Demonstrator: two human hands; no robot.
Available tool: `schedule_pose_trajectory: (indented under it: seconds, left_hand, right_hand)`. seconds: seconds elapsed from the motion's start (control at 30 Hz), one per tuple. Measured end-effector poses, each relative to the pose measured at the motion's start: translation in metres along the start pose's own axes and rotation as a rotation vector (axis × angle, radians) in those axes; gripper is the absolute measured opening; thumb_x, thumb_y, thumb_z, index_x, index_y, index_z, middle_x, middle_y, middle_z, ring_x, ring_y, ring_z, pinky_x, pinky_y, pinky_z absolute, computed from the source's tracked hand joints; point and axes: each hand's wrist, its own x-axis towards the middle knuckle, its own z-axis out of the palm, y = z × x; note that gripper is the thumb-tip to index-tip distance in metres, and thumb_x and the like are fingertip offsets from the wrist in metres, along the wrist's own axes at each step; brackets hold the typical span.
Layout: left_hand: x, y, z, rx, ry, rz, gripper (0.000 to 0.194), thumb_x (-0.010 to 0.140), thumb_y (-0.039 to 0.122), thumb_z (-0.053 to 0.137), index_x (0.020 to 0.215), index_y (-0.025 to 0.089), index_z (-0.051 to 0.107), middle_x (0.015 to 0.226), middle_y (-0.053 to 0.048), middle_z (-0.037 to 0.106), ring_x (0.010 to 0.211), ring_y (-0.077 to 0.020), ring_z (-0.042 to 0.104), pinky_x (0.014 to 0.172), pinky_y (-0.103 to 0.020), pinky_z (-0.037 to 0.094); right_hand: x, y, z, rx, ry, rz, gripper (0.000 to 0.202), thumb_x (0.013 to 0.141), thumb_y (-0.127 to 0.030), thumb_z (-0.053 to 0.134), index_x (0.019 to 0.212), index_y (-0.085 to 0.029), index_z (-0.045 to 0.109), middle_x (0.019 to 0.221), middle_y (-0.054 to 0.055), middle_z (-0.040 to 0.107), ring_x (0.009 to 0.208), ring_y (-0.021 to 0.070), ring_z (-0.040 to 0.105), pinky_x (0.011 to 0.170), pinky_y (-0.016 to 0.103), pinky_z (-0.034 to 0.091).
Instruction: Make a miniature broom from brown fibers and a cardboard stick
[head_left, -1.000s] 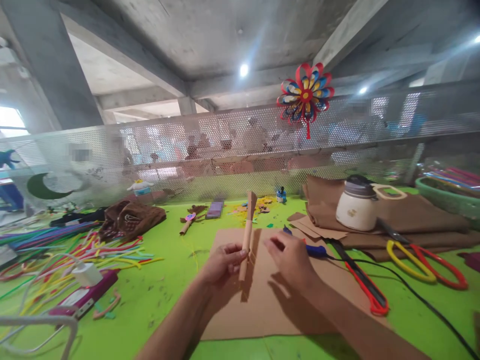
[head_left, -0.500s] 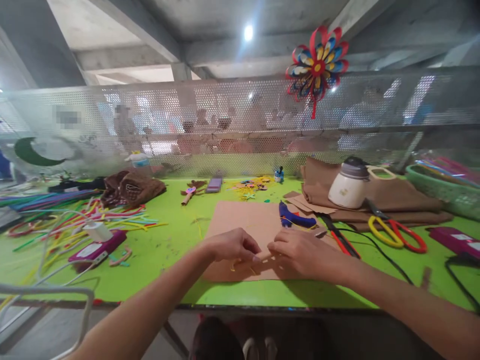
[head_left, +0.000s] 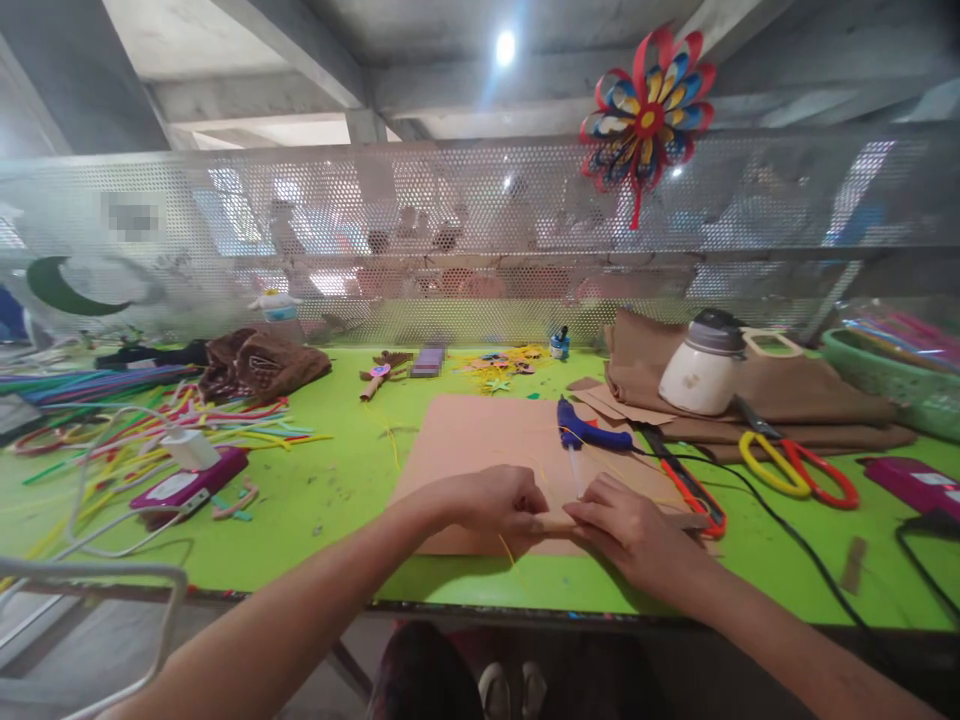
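Note:
A thin tan strip (head_left: pixel 555 522) lies between my two hands, low over the front of a brown board (head_left: pixel 480 430). My left hand (head_left: pixel 510 498) has its fingers curled round the strip's left end. The fingers of my right hand (head_left: pixel 619 520) press together on the strip farther right, and a piece of it shows past that hand. Just behind my right hand, a blue glue gun (head_left: pixel 596 433) rests on the board, its nozzle toward the far side. A yellow thread (head_left: pixel 508 548) hangs below my left hand.
Right of the board lie a red and black cutter (head_left: pixel 686 480), scissors (head_left: pixel 799 468) and a black cable. Behind them, a white bottle (head_left: pixel 699 370) stands by folded brown cloth (head_left: pixel 810 400). Coloured strips (head_left: pixel 225 420) and a magenta power strip (head_left: pixel 191 487) lie left.
Both hands have moved slightly right and down, and more of the strip now shows between them. The yellow thread now hangs below my left hand. The view has shifted a little.

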Motion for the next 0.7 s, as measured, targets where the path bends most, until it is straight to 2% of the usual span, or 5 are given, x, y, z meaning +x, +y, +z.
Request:
schedule_pose_trajectory:
  seconds: [0.07,0.2,0.43,0.6,0.7]
  left_hand:
    - [-0.002,0.003,0.003,0.017,0.065,0.002,0.015,0.075,0.019,0.054,0.073,0.017,0.069,0.059,0.0,0.058,0.055,-0.0121,0.046,0.052,-0.022,0.032]
    - [-0.007,0.003,0.01,0.056,0.187,-0.081,0.023,0.079,0.022,0.053,0.097,0.018,0.066,0.079,-0.003,0.065,0.065,-0.0145,0.054,0.056,-0.022,0.035]
    - [-0.011,-0.005,0.022,0.049,0.344,-0.1,0.015,0.081,0.027,0.057,0.092,0.02,0.065,0.079,-0.002,0.06,0.07,-0.0147,0.054,0.062,-0.022,0.037]
    - [-0.016,-0.008,0.029,-0.018,0.408,-0.114,0.02,0.083,0.03,0.056,0.09,0.019,0.07,0.082,-0.004,0.058,0.075,-0.0156,0.054,0.066,-0.024,0.039]
    - [-0.026,-0.013,0.031,-0.023,0.451,-0.122,0.021,0.083,0.03,0.056,0.094,0.022,0.073,0.083,-0.004,0.056,0.078,-0.0161,0.054,0.068,-0.024,0.04]
  right_hand:
    - [-0.001,0.002,0.003,0.031,0.019,0.001,0.02,0.094,-0.022,0.046,0.097,-0.016,0.065,0.082,0.008,0.056,0.08,0.0205,0.05,0.067,0.032,0.042]
    - [-0.002,0.002,0.007,0.056,0.038,0.014,0.02,0.094,-0.021,0.046,0.094,-0.015,0.065,0.084,0.008,0.055,0.081,0.0201,0.05,0.069,0.033,0.043]
    - [0.003,0.008,0.01,0.079,0.054,0.044,0.018,0.092,-0.018,0.049,0.091,-0.015,0.067,0.084,0.007,0.054,0.081,0.0197,0.05,0.069,0.032,0.044]
    - [0.007,0.009,0.008,0.105,0.037,0.063,0.018,0.091,-0.019,0.05,0.089,-0.016,0.068,0.082,0.006,0.053,0.079,0.0191,0.051,0.068,0.031,0.044]
    - [0.008,0.008,0.007,0.127,0.013,0.087,0.017,0.091,-0.02,0.051,0.086,-0.017,0.067,0.083,0.005,0.053,0.08,0.0187,0.052,0.068,0.03,0.044]
